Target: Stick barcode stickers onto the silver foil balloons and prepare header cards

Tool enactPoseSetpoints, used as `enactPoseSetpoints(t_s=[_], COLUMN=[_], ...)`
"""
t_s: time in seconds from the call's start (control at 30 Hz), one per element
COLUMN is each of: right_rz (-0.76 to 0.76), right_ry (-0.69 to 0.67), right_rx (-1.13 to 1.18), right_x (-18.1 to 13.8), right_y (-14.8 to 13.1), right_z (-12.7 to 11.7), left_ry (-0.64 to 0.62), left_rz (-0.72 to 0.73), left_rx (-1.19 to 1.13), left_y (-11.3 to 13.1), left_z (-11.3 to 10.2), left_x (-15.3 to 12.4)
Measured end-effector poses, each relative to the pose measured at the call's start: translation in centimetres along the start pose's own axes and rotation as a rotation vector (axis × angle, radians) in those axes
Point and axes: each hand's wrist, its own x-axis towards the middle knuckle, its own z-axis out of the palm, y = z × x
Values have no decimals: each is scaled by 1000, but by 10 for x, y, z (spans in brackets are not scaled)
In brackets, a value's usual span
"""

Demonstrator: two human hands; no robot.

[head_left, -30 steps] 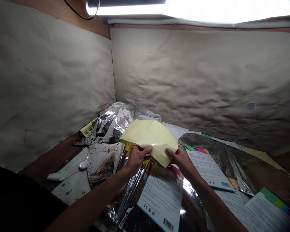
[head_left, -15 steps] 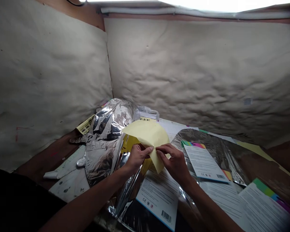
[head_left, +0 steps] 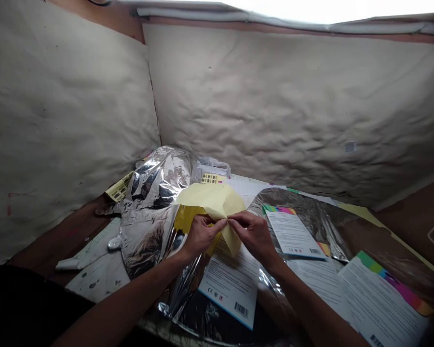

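Observation:
A pale yellow sheet [head_left: 210,198] is held up in front of me, curled over. My left hand [head_left: 198,234] pinches its lower edge, and my right hand [head_left: 255,235] pinches the same edge right beside it, fingertips nearly touching. A brighter yellow piece [head_left: 186,219] shows just under the sheet. Below both hands lies crinkled silver foil [head_left: 148,231] and a white printed card with a barcode [head_left: 231,286].
More printed cards with coloured strips [head_left: 292,233] [head_left: 383,299] lie on silver foil [head_left: 325,221] to the right. A small yellow label [head_left: 120,189] and clear plastic [head_left: 213,165] sit at the back corner. Paper-covered walls [head_left: 275,111] close in the brown table [head_left: 75,236].
My right hand has slid left along the sheet's edge to meet the left hand, and the sheet has folded narrower. The view has shifted a little to the right.

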Motion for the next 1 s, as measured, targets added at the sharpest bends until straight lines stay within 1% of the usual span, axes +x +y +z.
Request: enactPoseSetpoints(t_s=[0.07, 0.13, 0.23, 0.33, 0.43, 0.5, 0.57, 0.6, 0.67, 0.73, 0.83, 0.87, 0.93, 1.0], right_rz=[29, 55, 64, -36, -212, -318, -380, -385, -344, -295, -267, -249, -164, -74], right_ry=[-1, 13, 86, 137, 114, 86, 79, 84, 122, 191, 285, 294, 284, 258], right_rx=[-34, -60, -59, -175, -386, -483, -535, -537, -494, -459, -534, -577, -643, -671], right_x=[1, 2, -1, -15, -35, -46, -53, -54, -53, -49, -39, -34, -24, -12], right_y=[0, 2, 9, 26, 48, 59, 64, 63, 59, 56, 65, 73, 92, 113], right_z=[-4, -8, -18, -28, -29, -25, -20, -19, -24, -38, -72, -85, -108, -124], left_ry=[-3, -7, 36, 178, 294, 314, 308, 297, 276, 263, 245, 235, 218, 218], left_rz=[43, 63, 34, 3, 4, 7, -1, -10, -31, -57, -103, -117, -141, -161], left_rx=[84, 114, 93, -37, -156, -199, -226, -228, -228, -244, -289, -300, -305, -302], left_y=[1, 0, -5, -10, -12, -11, -10, -10, -9, -7, -5, -4, -4, -3], left_z=[1, 2, 0, -5, -11, -14, -15, -15, -14, -13, -11, -10, -9, -9], left_x=[-2, -3, 2, 11, 20, 22, 22, 22, 20, 19, 18, 17, 17, 16])
